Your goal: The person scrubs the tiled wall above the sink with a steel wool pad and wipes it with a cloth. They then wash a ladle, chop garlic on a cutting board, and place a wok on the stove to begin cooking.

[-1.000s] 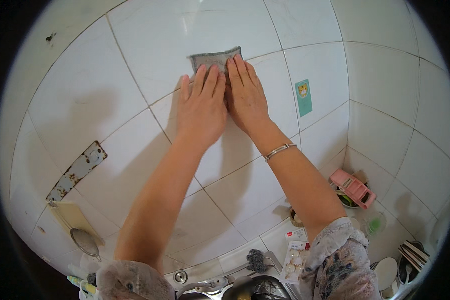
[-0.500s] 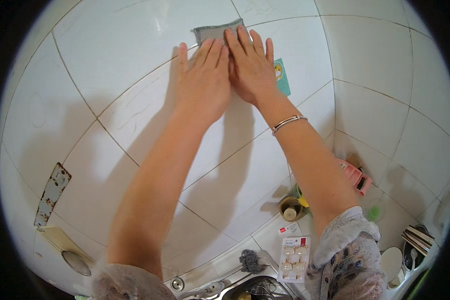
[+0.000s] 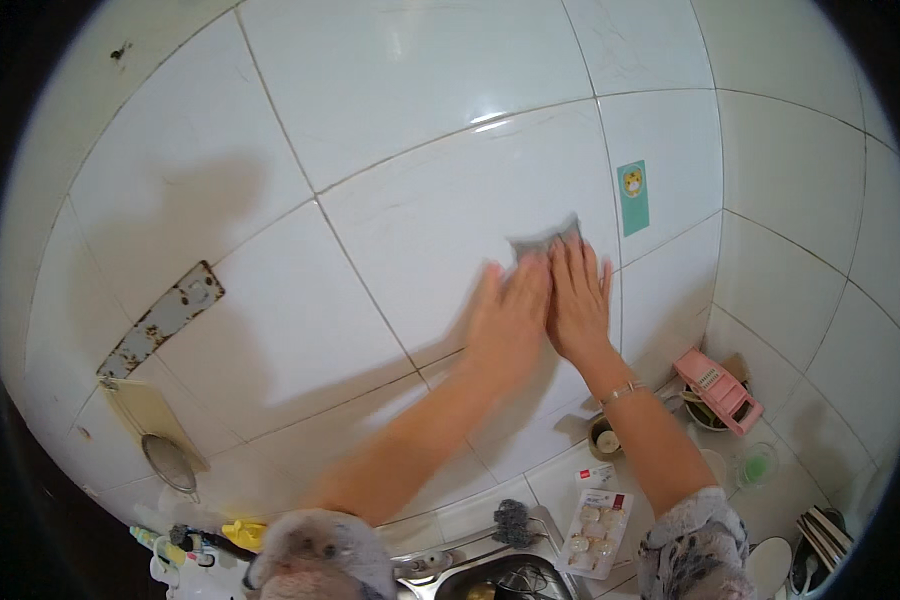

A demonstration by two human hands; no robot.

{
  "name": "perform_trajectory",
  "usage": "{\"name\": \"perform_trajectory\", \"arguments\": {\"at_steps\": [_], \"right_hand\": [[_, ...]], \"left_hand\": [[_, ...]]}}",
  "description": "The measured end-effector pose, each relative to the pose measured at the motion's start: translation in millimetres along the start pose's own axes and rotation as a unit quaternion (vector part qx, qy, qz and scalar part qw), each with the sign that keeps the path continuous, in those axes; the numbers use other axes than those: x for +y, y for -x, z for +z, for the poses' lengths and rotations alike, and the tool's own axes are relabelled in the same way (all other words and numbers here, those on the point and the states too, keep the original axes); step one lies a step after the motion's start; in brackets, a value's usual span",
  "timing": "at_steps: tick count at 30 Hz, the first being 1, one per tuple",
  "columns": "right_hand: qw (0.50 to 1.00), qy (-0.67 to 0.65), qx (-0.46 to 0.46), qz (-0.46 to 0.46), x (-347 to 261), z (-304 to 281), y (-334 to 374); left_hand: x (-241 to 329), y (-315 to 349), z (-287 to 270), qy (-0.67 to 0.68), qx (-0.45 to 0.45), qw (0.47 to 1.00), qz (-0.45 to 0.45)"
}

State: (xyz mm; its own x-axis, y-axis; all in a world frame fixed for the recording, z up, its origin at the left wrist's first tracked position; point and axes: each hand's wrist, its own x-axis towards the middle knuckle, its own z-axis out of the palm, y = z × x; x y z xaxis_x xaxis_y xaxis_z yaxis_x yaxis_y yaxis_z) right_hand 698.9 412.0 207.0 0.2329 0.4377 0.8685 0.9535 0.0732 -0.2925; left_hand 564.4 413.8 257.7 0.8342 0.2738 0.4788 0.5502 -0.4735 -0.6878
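A small grey cloth [image 3: 544, 244] lies flat against the white tiled wall [image 3: 420, 220], its upper edge and corners showing above my fingertips. My left hand [image 3: 510, 315], somewhat blurred, presses on its lower left part with fingers stretched out. Close beside it, my right hand [image 3: 578, 305] lies over the cloth's right part, fingers straight and flat. The two hands touch or nearly touch; their fingers hide most of the cloth. A teal card [image 3: 634, 205] with a cartoon animal is stuck to the wall, just up and right of my right hand.
A rusty metal strip [image 3: 160, 325] is fixed on the wall at left, with a strainer [image 3: 168, 463] hanging below. Along the bottom are a sink [image 3: 460, 580], a grey scrubber [image 3: 512, 522] and a blister pack [image 3: 595, 535]. A pink grater [image 3: 718, 392] stands at right.
Both hands and the cloth have slid down the wall, from above the teal card's level to slightly below it. My view has shifted too, and more of the left side shows.
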Motion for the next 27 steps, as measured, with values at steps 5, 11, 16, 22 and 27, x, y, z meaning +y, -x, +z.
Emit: {"name": "perform_trajectory", "arguments": {"at_steps": [5, 11, 16, 22, 27], "right_hand": [[0.973, -0.117, 0.17, -0.1, -111, -44, -122], [0.981, -0.172, 0.044, -0.081, -181, -2, -21], [0.973, -0.092, -0.1, -0.186, -149, 20, 88], [0.977, -0.13, 0.036, -0.163, -224, -22, -54], [0.976, -0.112, 0.107, -0.155, -268, -23, -77]], "left_hand": [[-131, -13, -84, -0.063, 0.112, 0.986, -0.106], [-116, 125, -33, 0.045, 0.047, 0.989, -0.136], [-71, 216, -17, 0.08, -0.053, 0.995, -0.039], [-162, 140, -76, 0.033, 0.076, 0.983, -0.162], [-189, 140, -89, -0.02, 0.09, 0.979, -0.181]]}}
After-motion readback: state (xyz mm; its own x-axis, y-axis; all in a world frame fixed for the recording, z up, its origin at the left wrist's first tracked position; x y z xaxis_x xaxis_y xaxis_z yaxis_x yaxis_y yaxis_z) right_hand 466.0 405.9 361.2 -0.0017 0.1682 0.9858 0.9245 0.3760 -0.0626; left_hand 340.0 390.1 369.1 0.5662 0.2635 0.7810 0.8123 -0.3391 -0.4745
